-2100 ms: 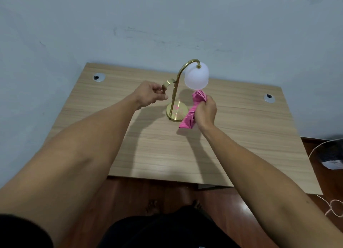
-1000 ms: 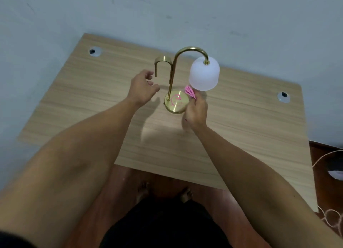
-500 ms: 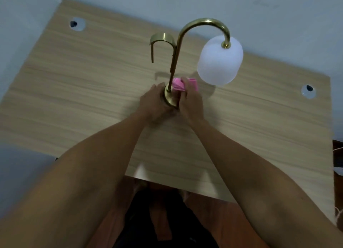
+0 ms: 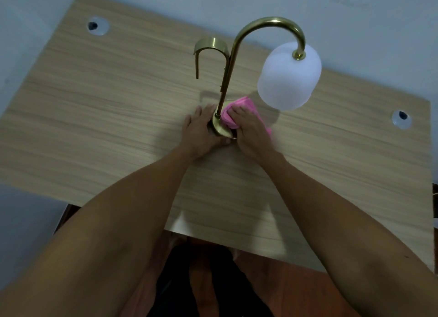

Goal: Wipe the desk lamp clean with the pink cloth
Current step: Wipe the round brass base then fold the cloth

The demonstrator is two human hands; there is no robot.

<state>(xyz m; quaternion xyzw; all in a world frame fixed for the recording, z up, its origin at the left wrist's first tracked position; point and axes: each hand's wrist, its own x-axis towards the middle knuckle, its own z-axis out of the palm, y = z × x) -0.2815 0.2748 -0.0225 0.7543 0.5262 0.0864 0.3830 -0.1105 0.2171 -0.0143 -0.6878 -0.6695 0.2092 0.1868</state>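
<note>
**Operator:** Forearms fill the near part of my view, both reaching out over the tabletop (image 4: pixel 99 117). My left hand (image 4: pixel 200 131) is half curled around the near left side of the brass base (image 4: pixel 219 128), bracing it, with nothing else in it. My right hand (image 4: pixel 251 133) lies mostly flat, fingers (image 4: pixel 237 111) spread, pressing the pink cloth (image 4: pixel 239 108) down onto the base just right of the stem (image 4: pixel 227 79).

**Observer:** Where does the desk lamp (image 4: pixel 267 26) itself sit?

**Operator:** Upright, mid-tabletop, towards the far edge. Beyond my hands the stem climbs and arches over to the right, and the white shade (image 4: pixel 289 79) hangs from it, above and just beyond the cloth. A shorter brass hook (image 4: pixel 208 47) curls off to the left.

**Observer:** What worries you from here?

**Operator:** Weight sits high and off to the right, so I judge a hard sideways scrub could tip the lamp that way if my left hand eases off. Lifting the cloth carelessly could knock the shade from below. Bunched fabric could also snag at the foot of the stem. I cannot tell whether the shade is glass.
</note>
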